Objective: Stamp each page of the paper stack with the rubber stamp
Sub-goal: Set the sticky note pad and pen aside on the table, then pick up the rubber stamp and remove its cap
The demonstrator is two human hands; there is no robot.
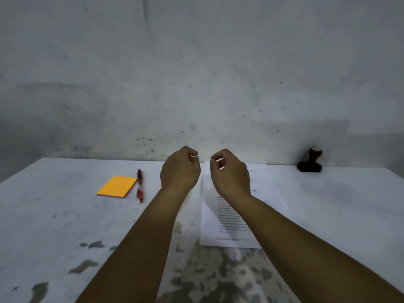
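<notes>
Both hands are raised above the white table [54, 215], close together but apart. The left hand [180, 169] and the right hand [229, 171] are loosely curled, and nothing is held in either. The paper stack [231, 228] is laid beneath the right forearm. The rubber stamp [311, 160] is stood upright by the wall, well apart. An orange sticky-note pad [117, 186] is touched by a red pen [140, 185] further left.
</notes>
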